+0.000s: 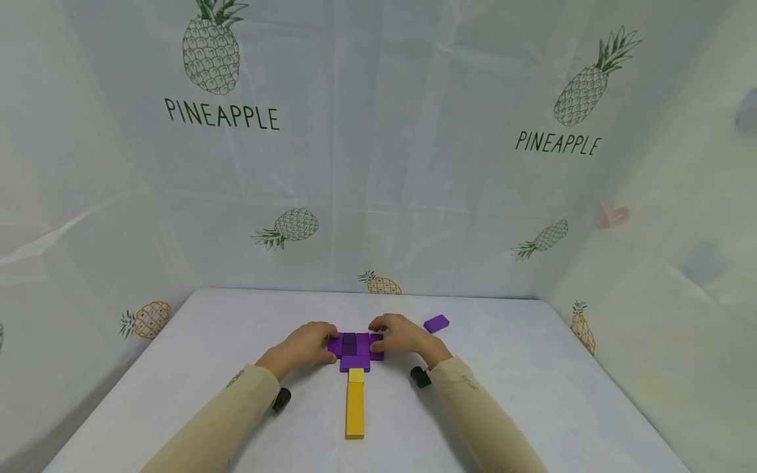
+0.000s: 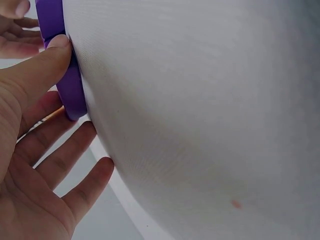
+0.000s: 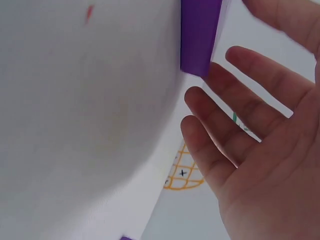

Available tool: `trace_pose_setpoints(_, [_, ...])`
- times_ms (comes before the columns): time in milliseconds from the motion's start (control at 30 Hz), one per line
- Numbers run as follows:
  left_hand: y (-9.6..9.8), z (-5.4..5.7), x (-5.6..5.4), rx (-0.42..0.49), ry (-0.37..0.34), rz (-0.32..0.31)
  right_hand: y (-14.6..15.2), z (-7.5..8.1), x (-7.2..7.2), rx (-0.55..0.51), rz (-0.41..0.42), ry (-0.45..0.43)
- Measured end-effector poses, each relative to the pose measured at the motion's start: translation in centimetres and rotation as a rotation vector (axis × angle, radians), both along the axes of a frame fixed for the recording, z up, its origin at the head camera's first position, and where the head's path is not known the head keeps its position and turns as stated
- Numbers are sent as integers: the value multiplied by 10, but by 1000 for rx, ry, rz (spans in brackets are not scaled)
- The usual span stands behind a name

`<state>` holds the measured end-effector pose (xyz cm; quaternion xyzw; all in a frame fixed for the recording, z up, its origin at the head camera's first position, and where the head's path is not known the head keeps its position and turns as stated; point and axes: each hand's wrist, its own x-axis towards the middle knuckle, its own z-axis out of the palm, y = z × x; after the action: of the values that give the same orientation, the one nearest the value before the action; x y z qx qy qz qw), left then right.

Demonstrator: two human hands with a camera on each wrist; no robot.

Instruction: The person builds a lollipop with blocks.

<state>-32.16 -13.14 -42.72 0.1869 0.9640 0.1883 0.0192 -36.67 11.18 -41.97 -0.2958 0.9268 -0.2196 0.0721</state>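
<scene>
Flat purple blocks lie joined edge to edge at mid-table in the head view, with dark purple squares among them. My left hand holds the leftmost purple block, thumb at its near end and fingers at its far end. In the left wrist view, the thumb presses against the purple edge. Over on the right, my right hand has its thumb on the right-hand purple block. Its fingers are spread and extended beside that block's far end in the right wrist view.
A yellow bar runs from below the purple blocks towards the near edge of the white table. A loose purple block lies beyond the right hand. Pineapple-printed sheeting hangs behind and at both sides.
</scene>
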Motion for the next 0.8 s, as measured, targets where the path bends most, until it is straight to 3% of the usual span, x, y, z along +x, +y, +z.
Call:
trace_pose_setpoints(300, [-1, -2, 1, -5, 7, -1, 8, 1, 8, 43, 1, -10])
trace_pose_setpoints(500, [-2, 0, 0, -3, 45, -30, 8, 3, 7, 36, 44, 13])
trace_pose_setpoints(800, [-1, -1, -1, 0, 43, -40, 7, 3, 7, 24, 33, -11])
